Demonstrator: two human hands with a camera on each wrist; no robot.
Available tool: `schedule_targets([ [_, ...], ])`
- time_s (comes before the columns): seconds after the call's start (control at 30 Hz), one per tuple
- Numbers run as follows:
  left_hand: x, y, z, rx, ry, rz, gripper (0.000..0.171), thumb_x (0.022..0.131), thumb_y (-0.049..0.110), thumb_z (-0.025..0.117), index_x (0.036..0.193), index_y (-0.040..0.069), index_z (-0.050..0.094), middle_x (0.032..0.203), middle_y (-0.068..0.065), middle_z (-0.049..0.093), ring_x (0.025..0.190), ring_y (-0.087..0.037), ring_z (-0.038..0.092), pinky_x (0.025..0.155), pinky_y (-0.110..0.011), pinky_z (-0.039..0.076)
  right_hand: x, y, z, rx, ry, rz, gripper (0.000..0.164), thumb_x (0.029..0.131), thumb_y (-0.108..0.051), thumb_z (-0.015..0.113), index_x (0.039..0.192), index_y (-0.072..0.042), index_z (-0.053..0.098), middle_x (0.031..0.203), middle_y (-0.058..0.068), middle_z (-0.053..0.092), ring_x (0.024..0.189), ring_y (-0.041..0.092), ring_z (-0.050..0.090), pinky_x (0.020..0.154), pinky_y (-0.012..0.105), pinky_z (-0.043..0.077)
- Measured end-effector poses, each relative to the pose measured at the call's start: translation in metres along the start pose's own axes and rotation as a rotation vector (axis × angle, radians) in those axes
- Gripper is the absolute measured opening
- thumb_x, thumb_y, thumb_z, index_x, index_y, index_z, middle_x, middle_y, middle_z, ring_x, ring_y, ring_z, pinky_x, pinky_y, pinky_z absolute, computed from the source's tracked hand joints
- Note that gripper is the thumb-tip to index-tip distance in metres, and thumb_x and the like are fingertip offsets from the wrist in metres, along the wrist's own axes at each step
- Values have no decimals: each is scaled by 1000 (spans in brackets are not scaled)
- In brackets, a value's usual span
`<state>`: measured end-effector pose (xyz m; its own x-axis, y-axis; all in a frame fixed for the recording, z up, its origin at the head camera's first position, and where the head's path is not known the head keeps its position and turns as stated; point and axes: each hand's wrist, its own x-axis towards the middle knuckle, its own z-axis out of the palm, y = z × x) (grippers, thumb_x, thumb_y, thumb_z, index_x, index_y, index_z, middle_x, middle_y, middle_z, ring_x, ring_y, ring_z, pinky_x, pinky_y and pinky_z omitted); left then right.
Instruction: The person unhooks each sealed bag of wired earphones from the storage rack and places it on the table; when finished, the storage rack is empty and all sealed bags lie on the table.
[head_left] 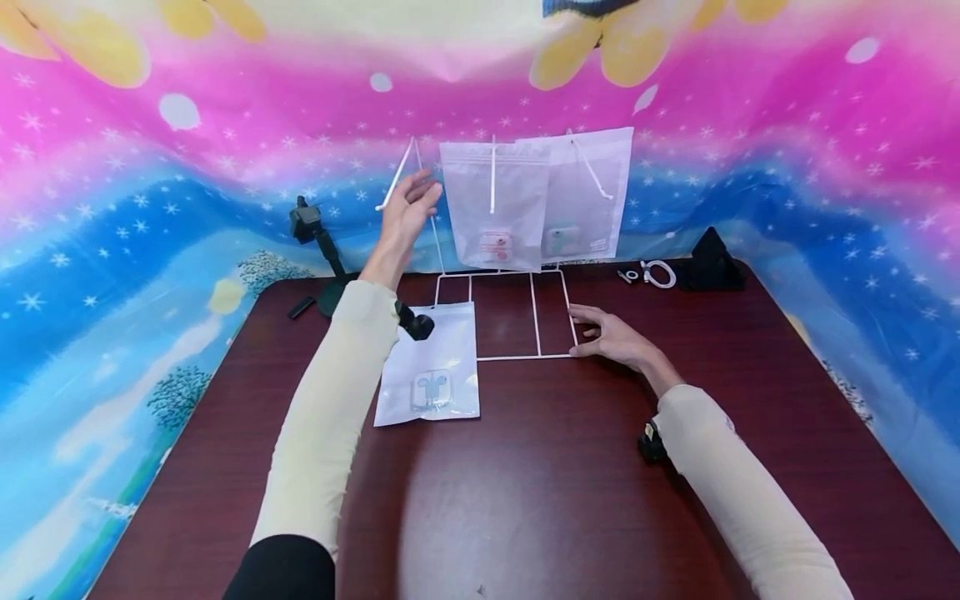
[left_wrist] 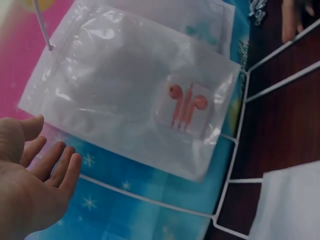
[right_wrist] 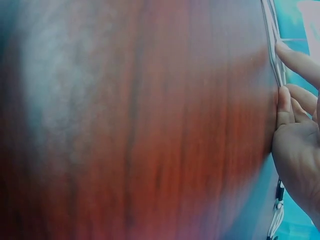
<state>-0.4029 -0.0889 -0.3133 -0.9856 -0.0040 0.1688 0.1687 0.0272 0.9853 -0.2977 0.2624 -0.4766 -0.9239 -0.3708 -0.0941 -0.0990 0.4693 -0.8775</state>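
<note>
A white wire display rack [head_left: 506,358] stands on the table with several hooks. My left hand [head_left: 408,208] is raised just beside its left hook [head_left: 395,177], which carries no bag; the fingers are loosely spread and hold nothing. In the left wrist view, that hand [left_wrist: 40,175] lies near the edge of a zip bag [left_wrist: 115,75] with pink earphones [left_wrist: 187,105]. My right hand [head_left: 611,337] rests its thumb and fingertips on the right side of the rack's base. Another bag [head_left: 405,367], holding pale earphones [head_left: 432,390], lies over the base's left part.
A second hung bag [head_left: 592,183], with a green item inside, overlaps behind the middle bag. At the table's back left stands a black stand [head_left: 322,242] beside a small black object [head_left: 301,307]. A white cable [head_left: 660,273] and black holder [head_left: 711,262] sit back right.
</note>
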Motion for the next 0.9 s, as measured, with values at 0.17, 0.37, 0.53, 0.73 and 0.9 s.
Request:
schedule_targets([
  [0.17,5,15,9,-52,-25,20,48,105,21,64,151,19,53,152,-6,54,136,-14,52,114,-36,40,1,3,0,-11,-3,-12,87,91,-4,78,163,-4,29,167,21,27,146,44,38,118,57,35],
  [0.37,8,26,15,-31,-5,2,47,103,19,66,149,19,55,144,-10,60,130,-18,56,111,-35,45,2,2,-1,-17,-8,-20,88,91,-4,79,163,-3,29,167,21,27,145,44,39,117,57,36],
  [0.53,9,26,19,-80,-2,9,41,98,6,71,138,10,62,119,-8,65,112,-19,61,105,-37,50,1,-1,-1,-34,-4,-5,88,91,-5,79,163,-5,29,166,22,29,142,46,43,116,57,38],
  [0.73,9,23,20,-103,-14,-15,29,95,0,72,123,8,65,121,-13,68,109,-23,65,101,-39,54,2,0,-1,-32,-3,-13,87,91,-5,79,163,-4,29,165,22,30,143,45,42,116,57,37],
  [0.9,6,24,24,-123,-42,-50,28,98,4,71,126,10,68,127,-16,71,103,-25,70,100,-44,55,1,2,-1,-22,7,-20,87,90,-3,79,162,-3,31,165,21,30,144,42,39,118,56,36],
])
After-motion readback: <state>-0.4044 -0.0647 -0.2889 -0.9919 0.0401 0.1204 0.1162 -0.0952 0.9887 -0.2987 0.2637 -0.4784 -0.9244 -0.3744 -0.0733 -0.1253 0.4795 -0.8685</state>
